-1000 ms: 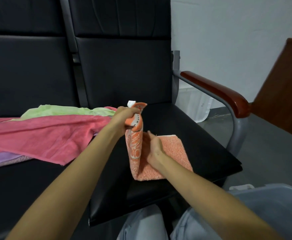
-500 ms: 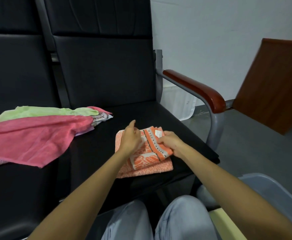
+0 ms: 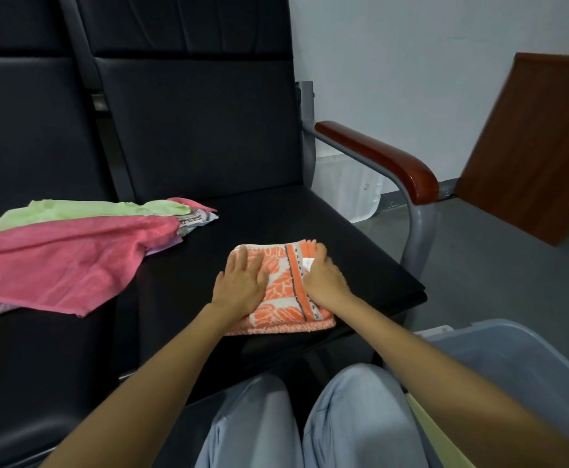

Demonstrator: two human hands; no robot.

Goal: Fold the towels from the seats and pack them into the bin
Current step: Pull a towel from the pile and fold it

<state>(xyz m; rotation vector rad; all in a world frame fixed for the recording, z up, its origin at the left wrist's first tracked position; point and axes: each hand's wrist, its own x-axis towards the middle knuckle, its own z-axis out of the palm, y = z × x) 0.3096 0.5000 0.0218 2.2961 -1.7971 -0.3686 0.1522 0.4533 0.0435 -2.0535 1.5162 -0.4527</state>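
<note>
Hands, two, left hand (image 3: 241, 286) and right hand (image 3: 323, 280), flat on one folded orange towel (image 3: 285, 292).

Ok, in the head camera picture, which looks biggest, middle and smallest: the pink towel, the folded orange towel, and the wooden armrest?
1. pink towel, spread out and running off the picture's left edge
2. Unsure: orange towel and wooden armrest look about alike; hands cover part of the towel.

wooden armrest (image 3: 377, 157) on grey frame | brown wooden panel (image 3: 533, 143) right | white wall (image 3: 394, 55) behind
</note>
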